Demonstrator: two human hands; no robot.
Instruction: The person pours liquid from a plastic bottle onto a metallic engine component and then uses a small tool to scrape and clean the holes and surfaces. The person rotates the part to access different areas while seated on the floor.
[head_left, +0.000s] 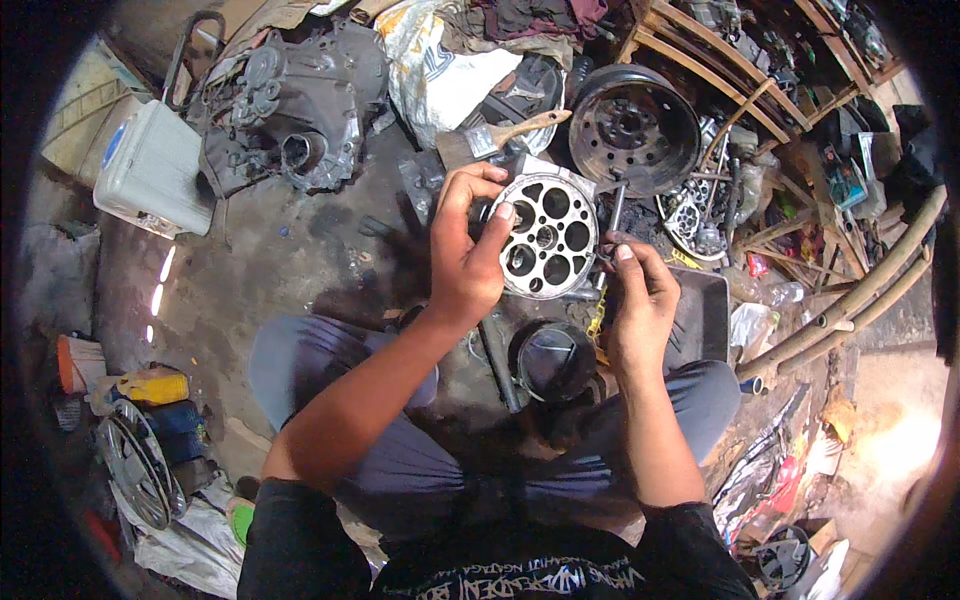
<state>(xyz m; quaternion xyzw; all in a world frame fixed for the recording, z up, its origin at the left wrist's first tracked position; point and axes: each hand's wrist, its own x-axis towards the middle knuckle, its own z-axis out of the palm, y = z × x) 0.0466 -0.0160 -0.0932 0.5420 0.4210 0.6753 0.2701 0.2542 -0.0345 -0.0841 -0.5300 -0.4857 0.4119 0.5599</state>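
Observation:
My left hand (476, 255) grips a round metal machine part (546, 237), likely a compressor cylinder block, by its left edge. Several round bores and a splined centre hole show on its face, which is turned up toward me. Just right of it, my right hand (641, 289) pinches a small dark piece (606, 252) between thumb and fingers; its shape is partly hidden. A slim metal shaft (618, 208) passes behind those fingertips, and whether it is held too is unclear. Below the hands, a dark round container (556, 360) stands between my legs beside a metal tube (498, 364).
A gearbox housing (300, 112) and a grey plastic box (154, 169) stand at far left. Ahead lie a paintbrush (502, 135) and a steel wheel rim (634, 127). Right are a metal tray (705, 311), a tray of parts (694, 217) and a wooden frame (847, 292).

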